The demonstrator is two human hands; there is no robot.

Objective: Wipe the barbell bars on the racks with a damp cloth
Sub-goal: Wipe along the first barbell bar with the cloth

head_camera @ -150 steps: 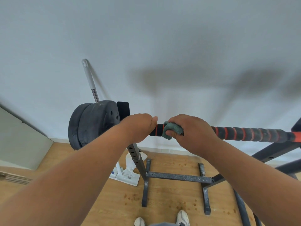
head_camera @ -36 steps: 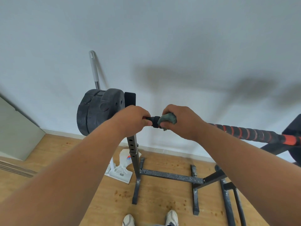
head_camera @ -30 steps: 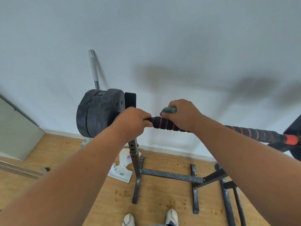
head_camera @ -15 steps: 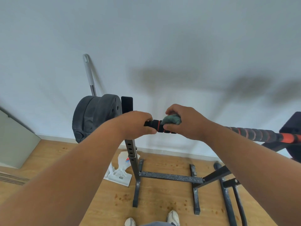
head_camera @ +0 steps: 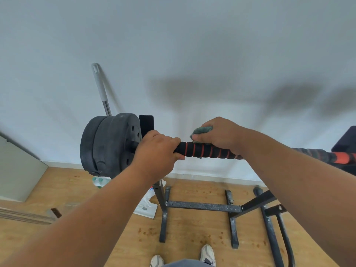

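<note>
A barbell bar with black foam grip and red rings lies across the rack, with two black weight plates on its left end. My left hand grips the bar just right of the plates. My right hand holds a grey-green cloth and presses it on top of the bar a little further right. The bar's far right part turns orange past my right forearm.
A mop handle leans on the white wall behind the plates. A white plastic object lies on the wooden floor by the rack's upright. Dark frame tubes stand at the right. My shoes are below.
My right hand has slid the cloth to the right along the bar, uncovering more of the red-ringed grip. My left hand keeps its grip beside the plates.
</note>
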